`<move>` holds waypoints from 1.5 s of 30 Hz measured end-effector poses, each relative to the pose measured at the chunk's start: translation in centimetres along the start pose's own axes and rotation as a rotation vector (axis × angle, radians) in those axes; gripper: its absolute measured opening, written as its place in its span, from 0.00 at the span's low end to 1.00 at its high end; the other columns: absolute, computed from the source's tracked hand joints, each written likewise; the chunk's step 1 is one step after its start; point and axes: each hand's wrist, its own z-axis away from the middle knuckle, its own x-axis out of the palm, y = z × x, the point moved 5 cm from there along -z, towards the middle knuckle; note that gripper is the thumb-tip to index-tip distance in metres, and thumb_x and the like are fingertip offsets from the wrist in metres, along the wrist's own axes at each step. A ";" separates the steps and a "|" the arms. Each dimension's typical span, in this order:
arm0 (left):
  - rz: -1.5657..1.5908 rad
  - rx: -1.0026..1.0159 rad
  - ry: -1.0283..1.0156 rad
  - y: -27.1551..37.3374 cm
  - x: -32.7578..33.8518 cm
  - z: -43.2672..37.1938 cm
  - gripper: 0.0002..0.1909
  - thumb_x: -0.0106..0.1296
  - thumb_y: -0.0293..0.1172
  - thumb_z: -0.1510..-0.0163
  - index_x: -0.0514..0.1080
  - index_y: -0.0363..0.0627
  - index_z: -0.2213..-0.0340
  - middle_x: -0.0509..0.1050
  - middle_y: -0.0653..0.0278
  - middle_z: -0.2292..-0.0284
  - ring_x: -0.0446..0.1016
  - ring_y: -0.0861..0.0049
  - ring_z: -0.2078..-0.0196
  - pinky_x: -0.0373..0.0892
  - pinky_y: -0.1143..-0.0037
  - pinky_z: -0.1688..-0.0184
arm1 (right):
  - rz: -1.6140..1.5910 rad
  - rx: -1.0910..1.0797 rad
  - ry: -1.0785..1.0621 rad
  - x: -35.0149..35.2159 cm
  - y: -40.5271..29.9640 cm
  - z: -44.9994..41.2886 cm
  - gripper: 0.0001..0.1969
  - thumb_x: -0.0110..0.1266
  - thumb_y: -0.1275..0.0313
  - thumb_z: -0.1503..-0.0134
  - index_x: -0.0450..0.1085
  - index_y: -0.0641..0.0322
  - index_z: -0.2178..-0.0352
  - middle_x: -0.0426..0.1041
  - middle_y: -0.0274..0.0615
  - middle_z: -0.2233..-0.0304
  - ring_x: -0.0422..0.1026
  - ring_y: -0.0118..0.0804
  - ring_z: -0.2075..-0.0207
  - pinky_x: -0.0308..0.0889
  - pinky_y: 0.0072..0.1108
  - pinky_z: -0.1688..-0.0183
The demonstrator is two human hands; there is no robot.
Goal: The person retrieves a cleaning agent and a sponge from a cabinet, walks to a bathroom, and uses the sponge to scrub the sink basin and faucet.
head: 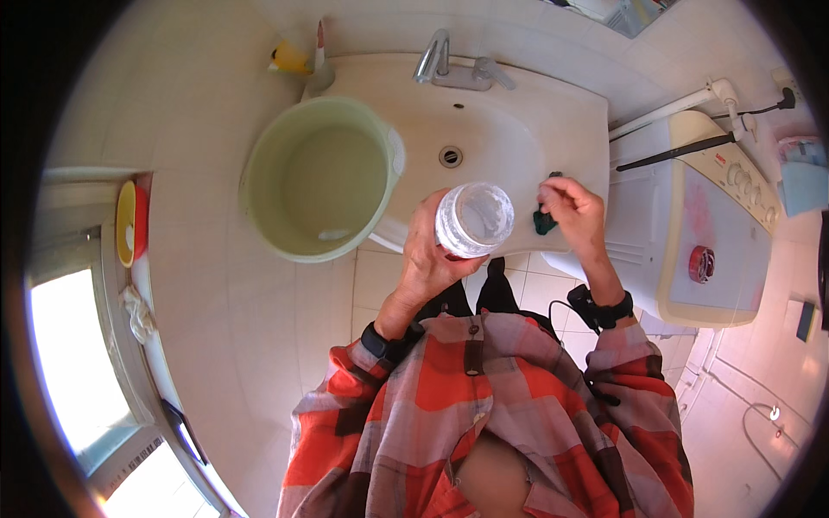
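My left hand [427, 249] is wrapped around a clear jar [476, 217], held over the front of the washbasin [518, 103]. The jar has no lid on, its mouth faces up at me, and whitish residue coats its inside wall. Over the basin's right rim is my right hand [576, 207], fingers bent together. Beneath those fingers lies a crumpled dark green cloth [545, 222], partly hidden by the hand. I cannot tell whether the fingers grip the cloth or only hover above it.
A pale green plastic tub [278, 129] with water stands at the basin's left. Behind the basin rises a chrome faucet [447, 61]; its drain [451, 157] is uncovered. To the right, a washing machine [719, 213] carries a round red lid-like object [701, 264].
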 end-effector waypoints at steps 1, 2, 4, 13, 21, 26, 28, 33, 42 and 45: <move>-0.003 0.004 -0.001 -0.1 -0.2 -0.5 0.42 0.69 0.30 0.71 0.60 0.41 0.52 0.67 0.54 0.57 0.68 0.57 0.56 0.67 0.67 0.55 | 0.024 -0.170 -0.054 0.9 -2.1 -0.1 0.05 0.56 0.75 0.48 0.71 0.67 0.69 0.73 0.34 0.74 0.70 0.23 0.75 0.64 0.14 0.73; -0.070 0.000 -0.023 -0.1 -0.3 -0.8 0.43 0.69 0.30 0.72 0.60 0.41 0.52 0.67 0.54 0.57 0.68 0.56 0.56 0.67 0.67 0.55 | 0.021 -0.173 -0.053 1.3 -3.7 -0.4 0.05 0.56 0.75 0.48 0.71 0.67 0.69 0.73 0.34 0.74 0.70 0.23 0.75 0.64 0.14 0.73; -0.123 -0.007 -0.043 -0.3 0.6 -1.3 0.43 0.69 0.30 0.72 0.60 0.41 0.52 0.67 0.54 0.57 0.67 0.56 0.55 0.67 0.66 0.55 | 0.286 -0.419 -0.287 2.5 -7.7 -0.2 0.06 0.57 0.77 0.50 0.71 0.64 0.69 0.72 0.36 0.76 0.70 0.25 0.76 0.64 0.16 0.74; -0.446 -0.002 -0.051 2.2 3.2 -4.2 0.43 0.67 0.31 0.71 0.60 0.43 0.51 0.67 0.54 0.57 0.66 0.55 0.54 0.67 0.64 0.55 | -0.142 -0.130 -0.096 -2.3 -1.6 -3.7 0.07 0.52 0.77 0.45 0.71 0.67 0.65 0.74 0.36 0.72 0.70 0.21 0.72 0.66 0.13 0.66; -0.444 -0.139 0.006 -0.1 4.1 -2.7 0.44 0.68 0.30 0.72 0.59 0.42 0.50 0.67 0.54 0.58 0.68 0.58 0.55 0.66 0.66 0.55 | 0.935 0.046 -0.238 -4.0 10.6 -4.4 0.31 0.59 0.56 0.54 0.62 0.56 0.50 0.58 0.56 0.47 0.60 0.53 0.49 0.63 0.37 0.54; -0.373 -0.173 0.003 -1.6 4.7 -1.5 0.44 0.68 0.30 0.71 0.59 0.40 0.50 0.67 0.54 0.58 0.69 0.62 0.55 0.67 0.68 0.54 | 1.012 -0.137 -0.115 -2.6 16.7 -2.8 0.38 0.64 0.63 0.62 0.57 0.54 0.48 0.57 0.56 0.50 0.57 0.56 0.50 0.63 0.40 0.53; -0.382 -0.180 0.012 -2.0 4.6 -1.4 0.44 0.67 0.30 0.70 0.58 0.39 0.50 0.67 0.54 0.58 0.69 0.63 0.55 0.67 0.68 0.55 | 0.931 -0.125 -0.101 -3.2 18.0 -3.1 0.36 0.63 0.66 0.61 0.57 0.55 0.49 0.60 0.56 0.52 0.60 0.53 0.52 0.64 0.37 0.54; -0.386 -0.157 -0.009 -2.0 4.7 -2.1 0.45 0.67 0.31 0.70 0.58 0.39 0.49 0.67 0.54 0.58 0.70 0.62 0.56 0.68 0.68 0.55 | 0.185 0.313 0.013 -6.0 17.2 -5.2 0.32 0.60 0.75 0.60 0.59 0.59 0.51 0.68 0.49 0.59 0.69 0.42 0.59 0.66 0.27 0.57; -0.377 -0.161 -0.052 -1.6 5.5 -4.0 0.44 0.68 0.32 0.72 0.59 0.41 0.51 0.67 0.53 0.57 0.67 0.56 0.54 0.66 0.65 0.54 | -0.258 0.110 -0.217 -6.2 5.1 -6.3 0.33 0.58 0.81 0.59 0.59 0.63 0.48 0.69 0.38 0.59 0.69 0.28 0.61 0.66 0.20 0.57; -0.412 -0.144 -0.063 -0.8 5.5 -5.1 0.44 0.68 0.33 0.73 0.60 0.40 0.52 0.66 0.53 0.56 0.66 0.53 0.53 0.66 0.63 0.53 | -0.077 -0.026 -0.353 -6.5 0.7 -6.0 0.33 0.57 0.81 0.59 0.59 0.63 0.48 0.69 0.38 0.58 0.68 0.26 0.61 0.66 0.20 0.57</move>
